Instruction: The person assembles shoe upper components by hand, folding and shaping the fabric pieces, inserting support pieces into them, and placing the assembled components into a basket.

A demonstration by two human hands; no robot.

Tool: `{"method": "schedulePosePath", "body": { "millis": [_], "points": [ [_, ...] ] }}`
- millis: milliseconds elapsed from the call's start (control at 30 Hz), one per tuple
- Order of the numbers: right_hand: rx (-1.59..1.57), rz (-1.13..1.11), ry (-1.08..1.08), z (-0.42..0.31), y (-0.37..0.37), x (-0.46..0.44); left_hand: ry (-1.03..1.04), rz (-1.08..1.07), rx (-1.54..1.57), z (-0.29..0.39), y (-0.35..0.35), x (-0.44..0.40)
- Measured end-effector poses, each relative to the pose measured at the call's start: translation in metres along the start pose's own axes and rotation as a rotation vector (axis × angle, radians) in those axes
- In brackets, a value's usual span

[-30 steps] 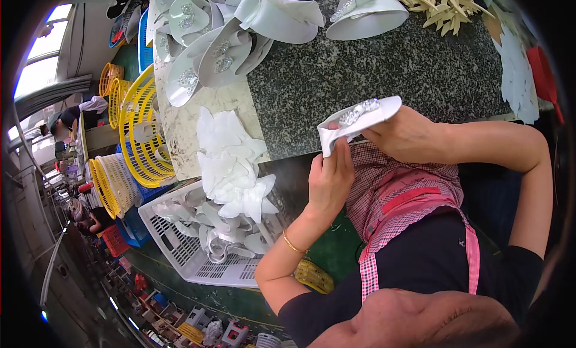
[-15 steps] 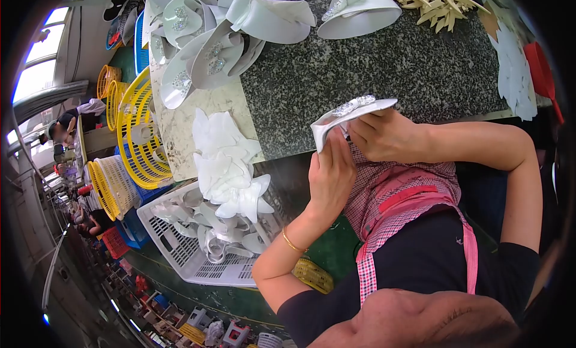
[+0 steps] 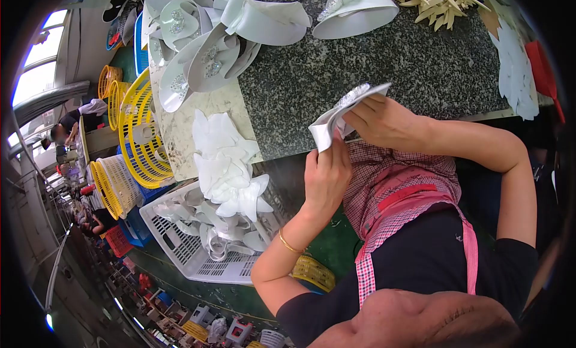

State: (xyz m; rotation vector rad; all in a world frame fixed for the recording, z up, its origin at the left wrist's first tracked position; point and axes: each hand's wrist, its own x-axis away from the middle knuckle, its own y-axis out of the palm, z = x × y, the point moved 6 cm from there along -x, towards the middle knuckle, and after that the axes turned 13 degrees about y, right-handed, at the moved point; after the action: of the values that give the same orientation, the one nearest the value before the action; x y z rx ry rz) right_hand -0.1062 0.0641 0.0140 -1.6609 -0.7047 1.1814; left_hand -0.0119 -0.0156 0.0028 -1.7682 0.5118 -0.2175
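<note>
A white shoe upper (image 3: 324, 130) with a sparkling stone ornament (image 3: 354, 96) on its outer face is held up in front of the apron, near the table's front edge. My left hand (image 3: 327, 175), with a gold bangle at the wrist, pinches the upper's lower left end. My right hand (image 3: 384, 121) grips its near edge at the right, with fingers curled against the inner side. What lies between the fingertips is hidden. Left of my left hand lies a pile of white cut pieces (image 3: 225, 162).
Similar decorated uppers (image 3: 267, 21) crowd the back left of the speckled table (image 3: 372, 60). Beige strips (image 3: 435, 3) lie at the back right, near white sheets (image 3: 514, 72) and a red dustpan-like object (image 3: 543, 72). A white crate (image 3: 180, 258) and a yellow basket (image 3: 129, 132) stand at the left.
Both hands have shifted slightly, the right one up and away from my body. The shoe upper has tilted more steeply, its right end now higher.
</note>
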Motion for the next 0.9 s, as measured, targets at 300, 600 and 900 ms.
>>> {"method": "schedulePosePath", "body": {
  "millis": [300,600,900],
  "points": [
    [-0.066,-0.010,-0.094,0.007,0.014,0.016,-0.120,-0.125,0.044,-0.003,0.004,-0.001],
    [-0.209,-0.054,-0.025,0.010,0.008,0.004,-0.088,-0.054,0.026,0.000,0.004,0.001],
    [-0.027,0.028,0.196,0.005,0.016,-0.007,-0.247,0.107,0.076,-0.011,0.000,-0.016]
  ]
}}
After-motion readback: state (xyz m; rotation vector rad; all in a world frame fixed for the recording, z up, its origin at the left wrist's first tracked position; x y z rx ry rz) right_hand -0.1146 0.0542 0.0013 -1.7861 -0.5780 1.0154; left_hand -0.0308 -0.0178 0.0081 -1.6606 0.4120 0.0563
